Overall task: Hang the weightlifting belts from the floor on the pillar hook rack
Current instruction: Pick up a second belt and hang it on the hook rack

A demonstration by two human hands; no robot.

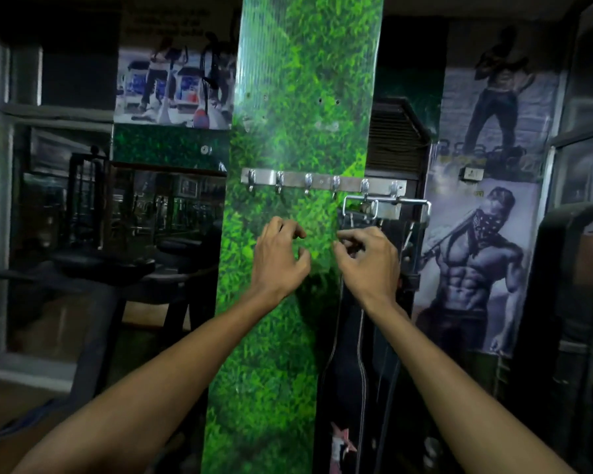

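A steel hook rack (322,181) with several hooks is fixed across the green leaf-patterned pillar (288,97). A black weightlifting belt (348,336) hangs down along the pillar's right edge, below the rack's right part. My right hand (370,265) is in front of the belt's upper end with its fingers curled. The hand hides that end, so I cannot tell whether the fingers pinch it. My left hand (281,258) hovers just left of it, in front of the bare pillar, with loosely curled fingers that hold nothing. Both hands are a little below the hooks.
A metal cable handle (387,208) hangs from the rack's right hooks, just above my right hand. Dark gym benches (117,268) stand to the left. Posters cover the wall on the right, and a dark machine (575,268) stands at the far right.
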